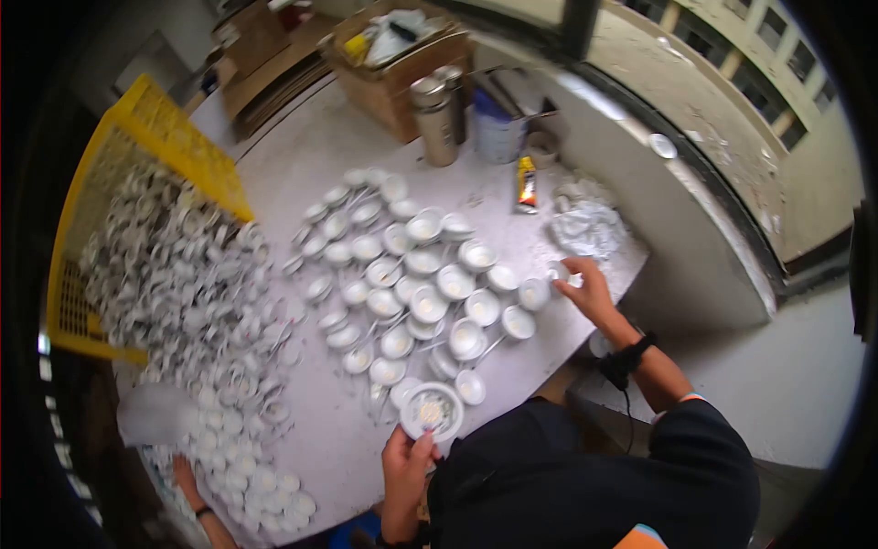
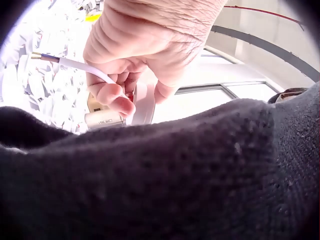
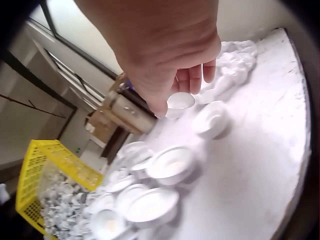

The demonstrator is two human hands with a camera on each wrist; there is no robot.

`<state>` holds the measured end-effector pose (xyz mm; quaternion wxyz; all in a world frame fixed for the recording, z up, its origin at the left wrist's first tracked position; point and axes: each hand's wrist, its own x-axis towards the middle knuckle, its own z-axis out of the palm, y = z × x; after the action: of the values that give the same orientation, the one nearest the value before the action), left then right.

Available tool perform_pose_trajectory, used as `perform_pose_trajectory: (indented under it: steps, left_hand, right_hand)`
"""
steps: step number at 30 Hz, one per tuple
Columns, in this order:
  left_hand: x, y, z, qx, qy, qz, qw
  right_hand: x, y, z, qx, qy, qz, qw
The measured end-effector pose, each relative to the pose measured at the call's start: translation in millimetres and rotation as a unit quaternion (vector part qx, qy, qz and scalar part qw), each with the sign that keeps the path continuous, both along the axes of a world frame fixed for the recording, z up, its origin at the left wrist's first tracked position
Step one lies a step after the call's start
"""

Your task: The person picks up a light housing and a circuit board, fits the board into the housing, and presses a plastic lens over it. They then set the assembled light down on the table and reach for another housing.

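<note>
My left hand (image 1: 404, 476) grips a round white LED downlight (image 1: 446, 398) by its rim near the table's front edge, its LED board facing up. In the left wrist view a white cable (image 2: 82, 66) with bared wire ends sticks out past the curled fingers. At the table's right side my right hand (image 1: 590, 293) pinches a small translucent white cover (image 3: 180, 102) between thumb and fingers. Just below and beyond it lies another white lamp (image 3: 211, 121). Many similar downlights (image 1: 428, 304) with cables spread over the middle of the table.
A yellow crate (image 1: 174, 123) on its side spills white parts at left. Another person's hand (image 1: 186, 476) reaches in at lower left. Crumpled white plastic (image 1: 588, 224), a yellow-red packet (image 1: 527, 183), a flask (image 1: 434, 123) and a cardboard box (image 1: 384, 87) stand toward the back.
</note>
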<state>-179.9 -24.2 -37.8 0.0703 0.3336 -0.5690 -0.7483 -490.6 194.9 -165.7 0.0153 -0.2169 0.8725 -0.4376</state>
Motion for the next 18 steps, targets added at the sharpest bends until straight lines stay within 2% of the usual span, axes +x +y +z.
perform_pose_trajectory:
  steps: [2, 4, 7, 10, 13, 18]
  left_hand:
    - [-2, 0, 10, -0.01, -0.011, -0.015, 1.0]
    - [0, 1, 10, -0.001, 0.007, -0.032, 0.999]
    - [5, 3, 4, -0.006, 0.042, -0.035, 0.998]
    - [8, 4, 3, -0.004, 0.071, -0.032, 0.997]
    - [13, 4, 6, -0.003, 0.083, -0.02, 0.996]
    - [19, 3, 4, -0.022, 0.072, -0.015, 0.997]
  right_hand:
    - [34, -37, 64, -0.021, -0.054, 0.061, 0.996]
    - [70, -64, 111, -0.055, -0.003, 0.198, 0.979]
    - [116, -89, 151, -0.098, 0.022, 0.377, 0.921]
    - [140, -106, 162, -0.055, 0.048, 0.454, 0.888]
    - [150, -113, 160, -0.018, 0.06, 0.452, 0.89]
    - [155, -113, 160, -0.045, 0.037, 0.453, 0.89]
